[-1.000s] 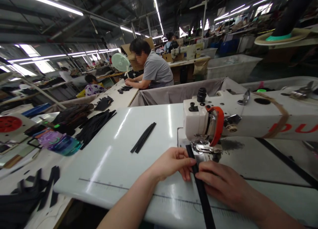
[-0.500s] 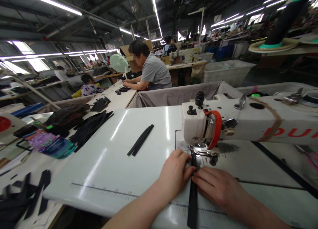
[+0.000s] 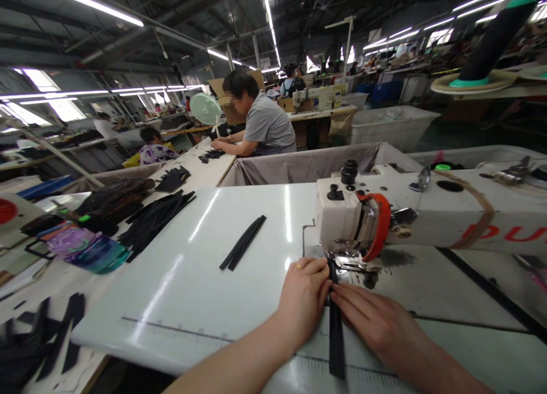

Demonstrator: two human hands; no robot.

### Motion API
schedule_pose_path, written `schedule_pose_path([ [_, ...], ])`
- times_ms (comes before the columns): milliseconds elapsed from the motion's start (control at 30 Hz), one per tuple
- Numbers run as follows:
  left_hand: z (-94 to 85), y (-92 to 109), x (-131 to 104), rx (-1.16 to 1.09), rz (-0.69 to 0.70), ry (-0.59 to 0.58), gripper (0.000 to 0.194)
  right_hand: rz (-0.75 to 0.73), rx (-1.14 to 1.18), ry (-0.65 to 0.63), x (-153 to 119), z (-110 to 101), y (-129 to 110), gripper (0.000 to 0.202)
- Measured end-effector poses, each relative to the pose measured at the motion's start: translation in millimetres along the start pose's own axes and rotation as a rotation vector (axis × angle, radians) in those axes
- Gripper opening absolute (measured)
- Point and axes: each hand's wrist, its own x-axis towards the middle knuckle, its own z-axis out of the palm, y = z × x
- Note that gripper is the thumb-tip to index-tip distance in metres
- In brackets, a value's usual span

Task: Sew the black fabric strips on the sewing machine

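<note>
Sewing machine (image 3: 431,212): white, with a red guard (image 3: 379,226) by its needle area, set on the white desk (image 3: 192,291).
Black strip (image 3: 337,345): on the desk, its far end at the machine's presser foot, the rest running out on the machine's near side.
Left hand (image 3: 304,291): on the strip's left side, just short of the machine's foot; fingers bent and close together, touching the strip. Whether the grip pinches it, I cannot tell.
Right hand (image 3: 376,323): near side of the machine; fingers together and nearly straight, tips against the strip's right edge. How firm that grip is, I cannot tell.
Loose strips (image 3: 250,234): two, side by side, left of the machine.
Strip pile (image 3: 160,223): farther left of the machine.
Co-worker (image 3: 273,123): grey shirt, bent forward beyond the machine.
</note>
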Motion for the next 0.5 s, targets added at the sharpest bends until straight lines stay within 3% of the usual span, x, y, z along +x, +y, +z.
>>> schedule_pose_path([
  [500, 16.0, 5, 0, 0.046, -0.055, -0.003, 0.027, 0.08, 0.083, 0.029, 4, -2, 2, 0.032],
])
